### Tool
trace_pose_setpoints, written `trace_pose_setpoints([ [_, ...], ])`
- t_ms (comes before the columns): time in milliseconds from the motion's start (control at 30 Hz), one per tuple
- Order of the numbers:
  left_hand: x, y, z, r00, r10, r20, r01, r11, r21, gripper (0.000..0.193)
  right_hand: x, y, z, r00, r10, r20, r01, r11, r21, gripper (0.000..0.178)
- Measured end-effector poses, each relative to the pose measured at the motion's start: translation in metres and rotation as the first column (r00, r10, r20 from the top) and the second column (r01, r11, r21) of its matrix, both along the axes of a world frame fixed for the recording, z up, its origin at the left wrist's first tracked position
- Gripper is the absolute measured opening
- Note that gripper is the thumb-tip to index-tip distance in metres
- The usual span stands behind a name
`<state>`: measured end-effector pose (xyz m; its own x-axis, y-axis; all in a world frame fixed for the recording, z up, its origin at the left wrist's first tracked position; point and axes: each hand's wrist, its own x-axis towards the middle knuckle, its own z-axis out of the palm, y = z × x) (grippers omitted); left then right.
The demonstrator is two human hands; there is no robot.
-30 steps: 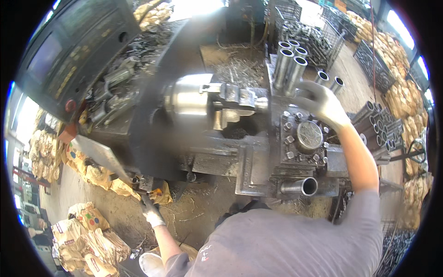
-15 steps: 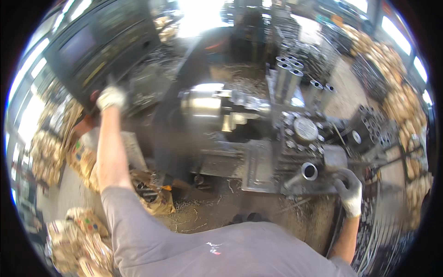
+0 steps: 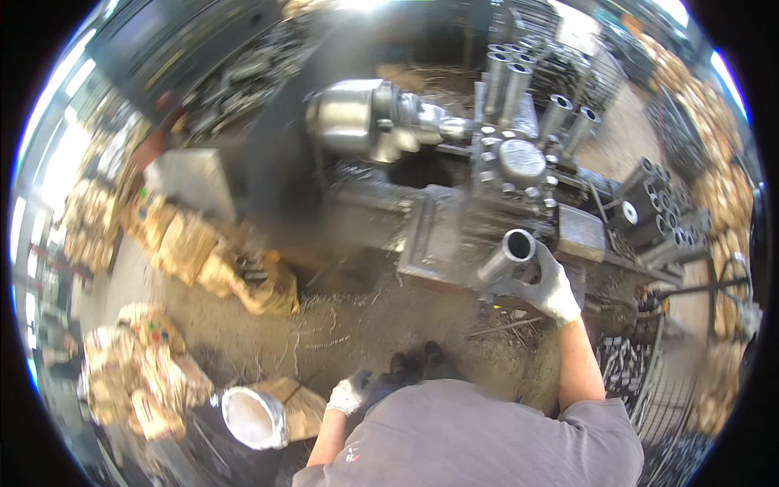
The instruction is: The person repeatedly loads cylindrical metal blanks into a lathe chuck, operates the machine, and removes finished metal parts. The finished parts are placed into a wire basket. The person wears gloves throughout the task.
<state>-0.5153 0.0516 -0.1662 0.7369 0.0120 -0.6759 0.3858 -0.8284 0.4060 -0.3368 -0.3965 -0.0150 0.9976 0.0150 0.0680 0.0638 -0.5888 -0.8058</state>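
Note:
A bare steel tube (image 3: 511, 252) stands tilted on the machine's carriage, its open end facing up. My right hand (image 3: 553, 288), in a white and grey work glove, curves around the tube's right side, thumb near the rim and fingers lower down. Close to my waist is my left hand (image 3: 349, 394), gloved alike; its fingertips blend into the dark clothing, and I see nothing in it. Behind the tube sits a square tool post (image 3: 521, 162) ringed with bolts. Left of that, a shiny lathe chuck (image 3: 345, 114) faces a bright metal workpiece (image 3: 422, 115).
Several steel tubes (image 3: 513, 89) stand upright behind the tool post, and more tubes (image 3: 665, 207) are stacked at the right. A white bucket (image 3: 253, 417) stands at lower left near brown sacks (image 3: 138, 373). Metal shavings litter the floor (image 3: 324, 341).
My left hand has come back from the dark control cabinet to my waist. My right hand has moved left onto the tube. The view has shifted, bringing the bucket into sight.

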Motion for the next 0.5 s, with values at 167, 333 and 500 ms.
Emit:
trace_pose_setpoints([
  [167, -0.086, -0.002, 0.010, 0.865, 0.340, 0.368, -0.367, 0.930, 0.003, 0.047, 0.018, 0.071, -0.030, 0.984, -0.008, 0.180, 0.031, 0.992, -0.126, 0.034],
  [333, -0.221, 0.014, 0.011, 0.668, 0.664, 0.336, -0.668, 0.734, -0.121, 0.046, -0.058, 0.222, -0.054, 0.854, 0.499, 0.149, -0.515, 0.850, 0.111, 0.018],
  [500, -0.424, 0.002, -0.035, 0.215, 0.937, 0.274, -0.975, 0.220, 0.011, 0.052, -0.207, 0.399, -0.081, 0.296, 0.954, -0.054, -0.939, 0.280, -0.202, 0.035],
])
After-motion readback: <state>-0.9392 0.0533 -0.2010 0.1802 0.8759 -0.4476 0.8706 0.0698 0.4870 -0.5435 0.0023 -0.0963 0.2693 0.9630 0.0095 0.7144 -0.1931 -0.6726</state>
